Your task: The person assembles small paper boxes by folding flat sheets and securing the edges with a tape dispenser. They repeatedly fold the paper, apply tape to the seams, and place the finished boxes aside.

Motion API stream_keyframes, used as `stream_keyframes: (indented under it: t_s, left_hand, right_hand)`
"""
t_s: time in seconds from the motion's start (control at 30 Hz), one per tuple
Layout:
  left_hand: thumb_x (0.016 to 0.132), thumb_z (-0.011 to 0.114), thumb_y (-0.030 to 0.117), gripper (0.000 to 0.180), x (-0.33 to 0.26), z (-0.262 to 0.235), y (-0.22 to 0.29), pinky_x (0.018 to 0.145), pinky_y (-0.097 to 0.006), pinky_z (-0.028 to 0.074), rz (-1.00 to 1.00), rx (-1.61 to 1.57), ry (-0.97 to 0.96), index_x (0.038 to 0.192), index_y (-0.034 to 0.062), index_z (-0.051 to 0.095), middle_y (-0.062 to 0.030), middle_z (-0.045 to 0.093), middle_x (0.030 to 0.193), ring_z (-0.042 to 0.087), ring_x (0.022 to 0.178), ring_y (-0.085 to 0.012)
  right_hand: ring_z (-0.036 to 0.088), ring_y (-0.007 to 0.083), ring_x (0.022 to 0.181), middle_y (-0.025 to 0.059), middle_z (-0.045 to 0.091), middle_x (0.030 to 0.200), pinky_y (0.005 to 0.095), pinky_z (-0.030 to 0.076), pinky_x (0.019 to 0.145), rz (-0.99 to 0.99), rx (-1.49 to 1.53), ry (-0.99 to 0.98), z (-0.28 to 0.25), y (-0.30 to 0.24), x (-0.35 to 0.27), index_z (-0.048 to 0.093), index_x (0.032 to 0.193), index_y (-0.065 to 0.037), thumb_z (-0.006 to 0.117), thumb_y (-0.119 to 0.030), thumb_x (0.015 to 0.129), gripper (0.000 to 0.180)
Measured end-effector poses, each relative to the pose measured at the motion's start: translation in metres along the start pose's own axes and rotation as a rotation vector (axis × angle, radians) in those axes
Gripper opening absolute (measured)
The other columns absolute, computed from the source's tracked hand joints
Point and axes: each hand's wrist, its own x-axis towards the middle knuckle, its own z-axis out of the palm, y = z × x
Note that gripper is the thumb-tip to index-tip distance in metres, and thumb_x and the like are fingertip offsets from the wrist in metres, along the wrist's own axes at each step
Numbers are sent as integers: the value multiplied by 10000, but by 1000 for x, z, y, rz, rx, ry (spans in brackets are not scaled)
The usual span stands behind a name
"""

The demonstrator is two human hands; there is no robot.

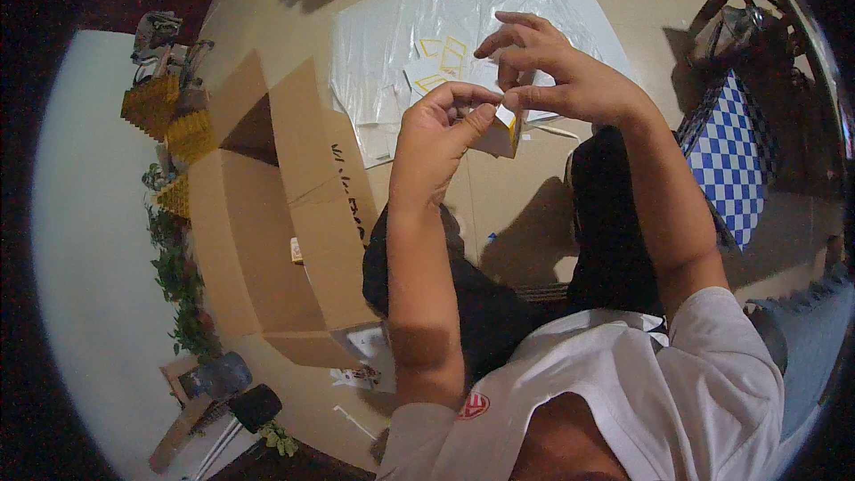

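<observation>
My left hand (438,135) is closed round a small yellow-and-white carton (502,140), held in front of me above the floor, its thumb along the top edge. A white flap shows at the carton's upper end. My right hand (570,76) meets that flap with thumb and forefinger pinched together, while its other fingers stretch up and away. Just beyond the hands, several white cards with yellow outlines (452,54) lie on a white plastic-covered sheet (374,44). The fingers partly hide the carton.
An open cardboard box (334,214) stands at my left, with a small carton (297,250) inside it. Leafy plants (178,276) and yellow stacked items (151,107) lie farther left. A blue-and-white checkered object (728,165) stands at the right. A white cord (554,131) lies by the sheet.
</observation>
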Motion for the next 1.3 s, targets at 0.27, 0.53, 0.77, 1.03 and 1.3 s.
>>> stream_keyframes:
  t_s: [0.27,0.53,0.77,1.03,1.3]
  left_hand:
    - [845,686,30,174,7,8,-17,724,-228,511,-34,-25,-18,1003,-18,634,-47,657,860,606,783,-90]
    - [812,705,-8,266,12,26,-17,748,-226,492,40,-79,136,1031,0,554,-63,611,915,581,821,-104]
    - [820,705,-7,281,22,19,-23,724,-244,474,357,-267,399,1027,47,523,-40,584,874,589,801,-122]
    - [837,715,65,231,17,34,-17,717,-224,448,308,-118,340,986,14,546,-53,599,882,559,804,-103]
    - [840,740,228,265,14,24,-15,597,-215,414,160,383,343,865,-24,660,-15,598,723,515,672,-69]
  right_hand:
    - [311,355,1353,60,529,1277,480,290,1075,-49,-239,46,-2,3,-10,596,816,-89,737,-96,741,159]
    - [343,340,1333,102,489,1330,452,291,1082,0,-196,209,-1,6,-11,614,1041,-121,733,-138,765,302]
    - [442,353,1245,240,444,1334,478,412,991,736,913,298,15,2,-8,287,1438,-26,668,-556,806,909]
    - [581,246,1078,166,501,1273,355,551,854,583,1001,170,15,-11,-4,338,1450,-90,649,-256,883,668]
    - [611,205,1018,167,509,1255,314,531,892,509,923,128,10,-4,-5,399,1437,-179,641,-174,879,608]
